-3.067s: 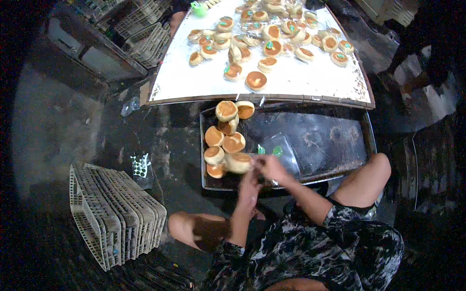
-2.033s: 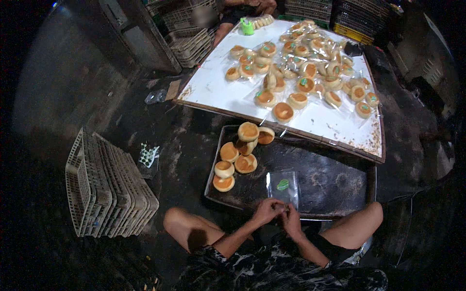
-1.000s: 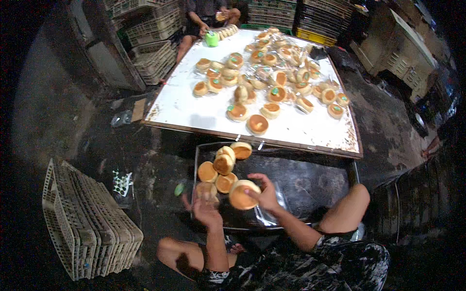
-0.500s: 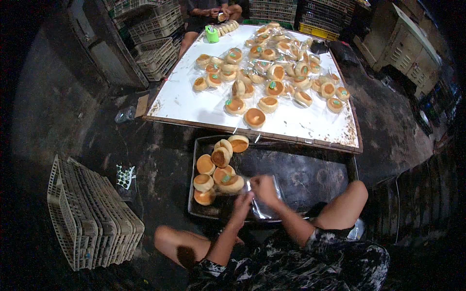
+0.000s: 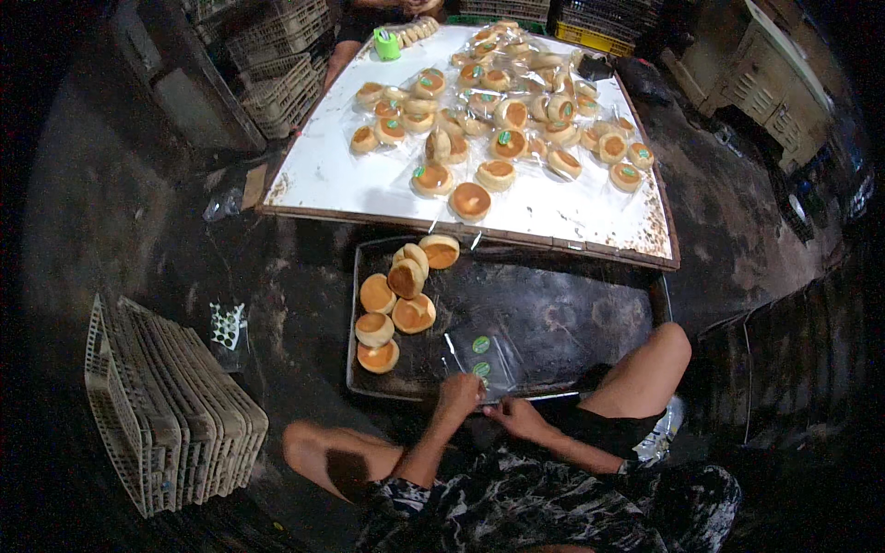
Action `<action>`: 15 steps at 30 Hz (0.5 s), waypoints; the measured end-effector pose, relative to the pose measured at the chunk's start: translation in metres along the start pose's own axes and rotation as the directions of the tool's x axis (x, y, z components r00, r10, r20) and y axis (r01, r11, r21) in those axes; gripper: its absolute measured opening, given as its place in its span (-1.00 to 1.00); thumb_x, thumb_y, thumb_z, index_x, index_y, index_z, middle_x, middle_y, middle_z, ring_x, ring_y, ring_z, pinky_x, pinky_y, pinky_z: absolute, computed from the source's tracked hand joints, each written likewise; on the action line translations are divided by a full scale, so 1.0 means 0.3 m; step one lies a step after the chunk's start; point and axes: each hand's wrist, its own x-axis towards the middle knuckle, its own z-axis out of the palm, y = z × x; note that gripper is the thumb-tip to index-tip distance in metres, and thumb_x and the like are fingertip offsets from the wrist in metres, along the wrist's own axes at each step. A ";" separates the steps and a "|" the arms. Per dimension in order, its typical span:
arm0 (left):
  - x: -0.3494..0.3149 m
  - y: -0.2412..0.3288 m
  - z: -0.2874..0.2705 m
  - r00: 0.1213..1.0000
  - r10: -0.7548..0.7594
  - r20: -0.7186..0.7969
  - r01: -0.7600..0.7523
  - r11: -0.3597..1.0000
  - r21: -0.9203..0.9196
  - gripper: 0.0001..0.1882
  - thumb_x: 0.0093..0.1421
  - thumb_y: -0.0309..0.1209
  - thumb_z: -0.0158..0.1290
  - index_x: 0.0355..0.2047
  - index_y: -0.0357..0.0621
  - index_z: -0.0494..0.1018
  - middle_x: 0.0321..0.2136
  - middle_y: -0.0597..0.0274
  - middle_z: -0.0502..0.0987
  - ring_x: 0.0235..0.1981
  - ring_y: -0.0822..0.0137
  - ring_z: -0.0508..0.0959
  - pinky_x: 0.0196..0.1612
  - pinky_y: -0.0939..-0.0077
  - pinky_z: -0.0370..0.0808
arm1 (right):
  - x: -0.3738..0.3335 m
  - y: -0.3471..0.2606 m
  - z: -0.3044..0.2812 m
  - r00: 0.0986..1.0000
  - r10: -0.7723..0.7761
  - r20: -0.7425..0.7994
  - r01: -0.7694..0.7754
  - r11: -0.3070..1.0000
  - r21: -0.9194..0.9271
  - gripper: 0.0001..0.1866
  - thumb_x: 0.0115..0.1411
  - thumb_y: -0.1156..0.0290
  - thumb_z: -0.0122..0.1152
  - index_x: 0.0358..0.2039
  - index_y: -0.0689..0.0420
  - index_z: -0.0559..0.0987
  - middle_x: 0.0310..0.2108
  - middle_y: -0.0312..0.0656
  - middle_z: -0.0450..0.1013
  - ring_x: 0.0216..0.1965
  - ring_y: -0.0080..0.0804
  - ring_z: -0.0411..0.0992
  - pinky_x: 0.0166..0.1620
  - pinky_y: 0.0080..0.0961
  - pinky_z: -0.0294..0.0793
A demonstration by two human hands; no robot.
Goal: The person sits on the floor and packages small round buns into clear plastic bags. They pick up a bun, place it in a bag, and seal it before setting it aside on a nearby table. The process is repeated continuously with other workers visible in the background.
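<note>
Both my hands are close together at the near rim of a dark baking tray. My left hand is closed, its fingertips by the lower edge of clear plastic bags with green round labels. My right hand is beside it, thumb and fingers pinched together. Whatever is between the fingers is too small and dark to make out. Along the tray's left side sit several unwrapped round buns with browned tops, some leaning on each other.
Beyond the tray, a white table carries many bagged buns and a green container. Stacked crates stand at left, near a label sheet on the floor. Another person's arm shows at the far side.
My hands have drawn back toward me from above the tray. The labelled bun beside them has left view, and the labelled bags now lie uncovered. The whole view has shifted slightly.
</note>
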 end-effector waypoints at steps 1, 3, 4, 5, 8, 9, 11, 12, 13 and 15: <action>-0.022 -0.001 -0.006 1.000 -0.001 -0.020 -0.002 0.991 -0.135 -0.91 -0.13 -0.47 0.05 -0.58 -0.23 0.46 -0.58 0.01 0.49 -0.48 0.09 0.52 -0.42 0.30 0.42 | 0.004 0.013 0.025 0.995 0.025 -0.096 -0.030 0.999 -0.045 -0.80 0.02 0.42 0.06 -0.38 0.28 0.37 -0.54 0.02 0.37 -0.50 -0.11 0.37 -0.40 -0.30 0.30; -0.002 -0.067 0.098 0.981 0.020 -0.194 -0.106 0.891 -0.442 -0.79 -0.12 -0.41 0.13 -0.45 -0.27 0.45 -0.58 0.08 0.48 -0.52 0.20 0.49 -0.42 0.37 0.41 | 0.061 0.033 0.066 0.960 0.055 -0.276 -0.092 0.988 -0.122 -0.83 0.01 0.51 0.02 -0.36 0.29 0.33 -0.53 0.07 0.36 -0.48 0.02 0.36 -0.40 -0.31 0.31; -0.007 -0.033 0.043 0.990 -0.060 -0.126 -0.021 0.828 -0.560 -0.82 -0.08 -0.46 0.11 -0.43 -0.26 0.46 -0.55 0.16 0.47 -0.50 0.28 0.46 -0.42 0.44 0.39 | 0.085 -0.020 0.029 0.955 0.108 -0.275 -0.117 0.993 -0.019 -0.80 0.02 0.56 -0.03 -0.30 0.29 0.32 -0.54 0.11 0.34 -0.46 0.12 0.33 -0.42 -0.29 0.32; -0.024 -0.023 0.003 0.958 -0.078 -0.275 -0.093 0.826 -0.556 -0.83 -0.08 -0.46 0.10 -0.43 -0.25 0.46 -0.53 0.16 0.47 -0.46 0.29 0.45 -0.39 0.44 0.38 | 0.102 -0.034 0.023 0.959 0.020 -0.283 -0.047 0.995 -0.087 -0.76 0.02 0.56 -0.05 -0.25 0.30 0.33 -0.52 0.11 0.36 -0.47 0.12 0.34 -0.40 -0.24 0.33; -0.046 0.040 -0.080 0.856 -0.083 -0.511 -0.248 0.800 -0.546 -0.80 -0.06 -0.46 0.09 -0.37 -0.23 0.46 -0.40 0.14 0.44 -0.34 0.30 0.43 -0.29 0.45 0.35 | 0.227 -0.066 -0.046 0.927 0.266 0.265 -0.373 0.729 0.574 -0.72 0.13 0.35 -0.05 -0.15 0.17 0.36 -0.40 -0.04 0.41 -0.42 -0.33 0.42 -0.37 -0.50 0.42; -0.066 0.073 -0.120 0.882 -0.082 -0.463 -0.232 0.780 -0.580 -0.76 -0.04 -0.46 0.07 -0.31 -0.21 0.44 -0.33 0.11 0.42 -0.29 0.29 0.41 -0.24 0.45 0.34 | 0.292 -0.018 -0.054 0.869 0.190 0.456 -0.492 0.420 0.763 -0.69 0.16 0.28 -0.07 -0.13 0.14 0.35 -0.34 -0.08 0.41 -0.38 -0.46 0.42 -0.35 -0.58 0.43; -0.088 0.074 -0.133 0.850 -0.155 -0.503 -0.317 0.612 -0.725 -0.66 -0.01 -0.45 0.04 -0.16 -0.15 0.36 -0.20 0.07 0.35 -0.20 0.26 0.38 -0.14 0.46 0.31 | 0.376 -0.147 -0.047 0.967 0.208 0.146 -0.188 0.197 0.962 -0.54 0.17 0.10 -0.14 -0.03 0.14 0.26 -0.09 -0.11 0.30 -0.14 -0.45 0.33 -0.18 -0.52 0.39; -0.079 0.058 -0.106 0.784 -0.231 -0.576 -0.439 0.451 -0.777 -0.60 0.01 -0.45 0.01 -0.08 -0.12 0.30 -0.14 0.06 0.31 -0.16 0.25 0.36 -0.10 0.46 0.28 | 0.397 -0.247 -0.042 0.998 -0.010 0.058 -0.057 0.072 0.996 -0.48 0.14 0.02 -0.15 -0.01 0.13 0.22 0.03 -0.07 0.17 -0.01 -0.29 0.20 -0.07 -0.35 0.31; -0.064 0.054 -0.093 0.716 -0.304 -0.629 -0.564 0.278 -0.777 -0.53 0.03 -0.44 -0.01 0.00 -0.09 0.24 -0.07 0.05 0.26 -0.12 0.23 0.34 -0.05 0.47 0.26 | 0.413 -0.297 -0.023 0.993 -0.108 -0.047 0.043 -0.041 0.998 -0.48 0.14 0.00 -0.16 -0.04 0.13 0.23 0.09 -0.04 0.10 0.08 -0.17 0.08 -0.01 -0.25 0.25; -0.074 0.004 -0.110 0.801 -0.464 -0.379 -0.526 -0.241 -0.815 -0.40 0.09 -0.44 -0.07 0.12 0.01 -0.02 0.02 0.17 0.15 0.00 0.27 0.24 -0.01 0.38 0.24 | 0.367 -0.342 0.030 0.928 -0.353 0.116 -0.256 -0.380 0.889 -0.55 0.16 0.07 -0.15 -0.07 0.13 0.24 0.07 -0.06 0.13 0.04 -0.19 0.15 -0.01 -0.27 0.27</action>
